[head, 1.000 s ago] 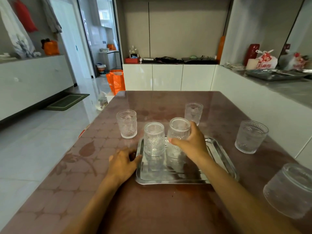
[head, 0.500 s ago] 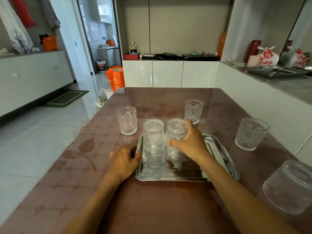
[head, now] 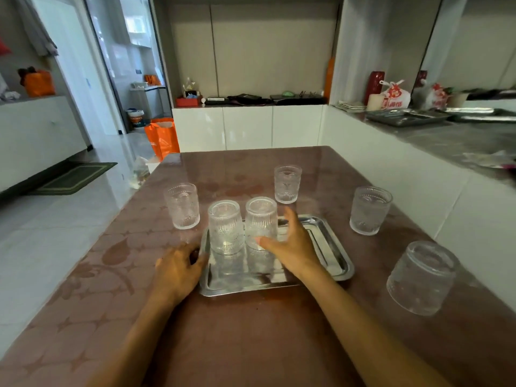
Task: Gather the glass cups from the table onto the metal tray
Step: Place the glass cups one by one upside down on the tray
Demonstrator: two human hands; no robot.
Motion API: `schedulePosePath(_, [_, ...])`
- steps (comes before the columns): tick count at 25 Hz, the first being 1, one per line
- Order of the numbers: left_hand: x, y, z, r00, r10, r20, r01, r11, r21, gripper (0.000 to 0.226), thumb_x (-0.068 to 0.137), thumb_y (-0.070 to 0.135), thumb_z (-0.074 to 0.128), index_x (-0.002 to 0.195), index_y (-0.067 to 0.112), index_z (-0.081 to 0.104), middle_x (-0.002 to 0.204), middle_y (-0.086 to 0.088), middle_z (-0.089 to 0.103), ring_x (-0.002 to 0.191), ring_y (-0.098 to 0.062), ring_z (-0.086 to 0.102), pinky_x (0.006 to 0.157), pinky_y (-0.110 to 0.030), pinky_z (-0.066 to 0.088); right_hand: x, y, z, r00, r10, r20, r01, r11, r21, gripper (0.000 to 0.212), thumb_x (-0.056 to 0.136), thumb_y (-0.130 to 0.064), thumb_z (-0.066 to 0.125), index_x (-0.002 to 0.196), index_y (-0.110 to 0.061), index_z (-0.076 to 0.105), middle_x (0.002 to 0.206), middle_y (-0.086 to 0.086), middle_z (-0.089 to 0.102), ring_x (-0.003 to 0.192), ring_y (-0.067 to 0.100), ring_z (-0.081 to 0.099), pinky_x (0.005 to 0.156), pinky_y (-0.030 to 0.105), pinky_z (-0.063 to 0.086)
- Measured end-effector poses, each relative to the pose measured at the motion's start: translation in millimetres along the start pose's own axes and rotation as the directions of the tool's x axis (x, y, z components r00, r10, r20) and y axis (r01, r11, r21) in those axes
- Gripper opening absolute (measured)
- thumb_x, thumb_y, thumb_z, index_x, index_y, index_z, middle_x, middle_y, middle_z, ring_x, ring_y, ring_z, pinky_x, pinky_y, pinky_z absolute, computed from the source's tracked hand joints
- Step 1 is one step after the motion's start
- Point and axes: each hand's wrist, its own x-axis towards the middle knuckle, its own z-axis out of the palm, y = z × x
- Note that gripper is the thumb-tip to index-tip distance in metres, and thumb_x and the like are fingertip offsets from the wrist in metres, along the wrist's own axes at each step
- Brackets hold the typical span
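A metal tray lies on the brown table. Two ribbed glass cups stand upside down on its left part, the left cup and the right cup. My right hand is beside the right cup, fingers spread, just off the glass. My left hand rests on the tray's left rim. On the table stand a cup at the left, a cup behind the tray and a cup at the right. An upturned cup sits near the right edge.
The table's right side runs along a white counter wall. A second metal tray and bags lie on the counter top. An orange bag stands on the floor beyond the table's far left corner.
My right hand has set the second upturned cup on the tray and opened its fingers off it. My left hand has stayed on the tray's rim.
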Motion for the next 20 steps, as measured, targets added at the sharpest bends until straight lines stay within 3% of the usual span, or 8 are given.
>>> schedulePosePath(3, [3.0, -11.6, -5.3, 0.999, 0.036, 0.006, -0.035, 0.999, -0.022, 0.038, 0.090, 0.056, 0.043, 0.095, 0.033, 0.072, 0.088, 0.001, 0.078, 0.083, -0.022, 0.071, 0.079, -0.049, 0.057, -48.3, 5.8, -26.5, 0.943, -0.196, -0.269, 0.197, 0.980, -0.023, 0.073, 0.084, -0.032, 0.070, 0.148, -0.027, 0.034, 0.150, -0.004, 0.044, 0.134, 0.009, 0.039, 0.109, 0.026, 0.036])
schedulePosePath(5, [3.7, -9.2, -0.8, 0.999, 0.031, 0.014, -0.031, 1.000, 0.003, 0.042, 0.088, 0.063, 0.039, 0.099, 0.037, 0.071, 0.089, 0.000, 0.077, 0.085, -0.025, 0.071, 0.079, -0.047, 0.056, -74.3, 14.5, -61.2, 0.798, -0.377, -0.470, 0.307, 0.926, -0.221, 0.063, 0.085, -0.027, 0.062, 0.144, -0.024, 0.040, 0.150, -0.001, 0.043, 0.138, 0.011, 0.036, 0.112, 0.028, 0.032])
schedulePosePath(7, [1.7, -5.0, 1.1, 0.999, 0.038, -0.008, -0.038, 0.999, -0.006, 0.033, 0.092, 0.054, 0.045, 0.099, 0.034, 0.070, 0.087, -0.005, 0.076, 0.080, -0.026, 0.070, 0.075, -0.045, 0.055, -84.7, 19.3, -98.6, 0.683, -0.484, -0.547, 0.240, 0.856, -0.458, 0.066, 0.083, -0.029, 0.061, 0.145, -0.022, 0.038, 0.156, 0.005, 0.035, 0.145, 0.024, 0.025, 0.117, 0.043, 0.022])
schedulePosePath(10, [-2.3, 2.3, -0.6, 0.999, 0.046, 0.000, -0.046, 0.999, -0.025, 0.033, 0.090, 0.040, 0.048, 0.116, 0.027, 0.065, 0.088, -0.013, 0.074, 0.076, -0.029, 0.069, 0.075, -0.046, 0.055, -89.3, 30.4, -140.7, 0.786, -0.329, -0.523, -0.163, 0.705, -0.690, 0.076, 0.085, -0.044, 0.062, 0.150, -0.023, 0.028, 0.165, 0.012, 0.012, 0.148, 0.038, 0.009, 0.116, 0.050, 0.007])
schedulePosePath(12, [-4.2, 2.3, -1.2, 0.999, 0.030, 0.019, -0.030, 0.999, -0.037, 0.042, 0.087, 0.044, 0.045, 0.122, 0.027, 0.062, 0.089, -0.012, 0.074, 0.077, -0.028, 0.070, 0.077, -0.047, 0.056, -90.5, 43.8, -150.5, 0.852, -0.117, -0.510, -0.302, 0.687, -0.661, 0.080, 0.084, -0.049, 0.066, 0.149, -0.022, 0.029, 0.162, 0.014, 0.022, 0.141, 0.042, 0.027, 0.109, 0.049, 0.031])
schedulePosePath(15, [-4.6, 3.1, -2.7, 1.000, 0.027, 0.008, -0.026, 0.998, -0.053, 0.044, 0.083, 0.045, 0.044, 0.119, 0.031, 0.063, 0.084, -0.006, 0.074, 0.072, -0.022, 0.070, 0.075, -0.046, 0.057, -98.9, 61.6, -166.5, 0.843, -0.078, -0.533, -0.186, 0.887, -0.424, 0.074, 0.070, -0.044, 0.084, 0.130, -0.031, 0.043, 0.128, 0.000, 0.056, 0.112, 0.028, 0.057, 0.085, 0.038, 0.051])
schedulePosePath(17, [-4.6, 2.1, -1.2, 0.999, 0.034, -0.002, -0.034, 0.997, -0.063, 0.040, 0.082, 0.045, 0.044, 0.115, 0.033, 0.064, 0.079, -0.001, 0.074, 0.069, -0.018, 0.070, 0.073, -0.045, 0.058, -111.5, 74.3, -172.1, 0.851, -0.019, -0.525, -0.062, 0.989, -0.136, 0.078, 0.061, -0.036, 0.092, 0.115, -0.053, 0.039, 0.111, -0.016, 0.056, 0.102, 0.013, 0.061, 0.082, 0.031, 0.049])
schedulePosePath(20, [-2.6, 0.0, -0.7, 1.000, 0.030, -0.010, -0.030, 0.998, -0.054, 0.038, 0.081, 0.045, 0.044, 0.110, 0.031, 0.065, 0.079, -0.002, 0.074, 0.069, -0.021, 0.070, 0.072, -0.046, 0.058, -121.5, 86.3, -171.0, 0.917, 0.007, -0.398, -0.040, 0.996, -0.075, 0.101, 0.059, -0.021, 0.094, 0.108, -0.076, 0.025, 0.109, -0.027, 0.056, 0.095, -0.002, 0.061, 0.074, 0.021, 0.048])
